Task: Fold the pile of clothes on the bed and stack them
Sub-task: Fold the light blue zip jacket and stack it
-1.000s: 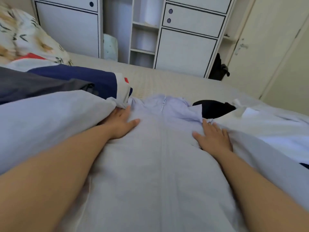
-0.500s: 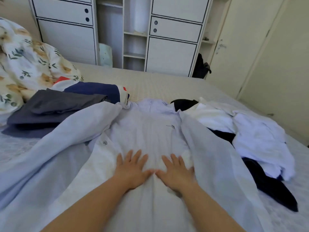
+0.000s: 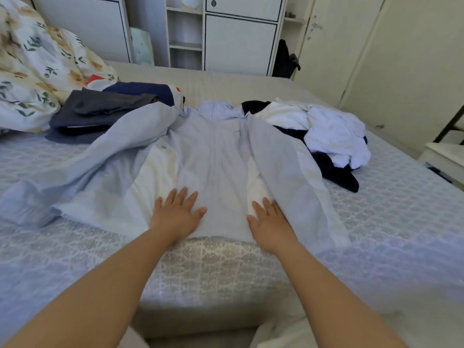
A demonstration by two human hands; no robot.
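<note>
Both hands have slid down the shirt (image 3: 213,167) and apart, now at its lower hem near the bed (image 3: 389,222) edge. Left hand (image 3: 177,214) and right hand (image 3: 270,219) lie flat with straight fingers, pressing the cloth, gripping nothing. The shirt is thin, soft, pale blue, spread flat with sleeves out. I judge the loose left sleeve may bunch when folded, because it lies crumpled. Unfolded white and dark clothes (image 3: 329,141) wait at right, folded dark ones (image 3: 100,111) at left
</note>
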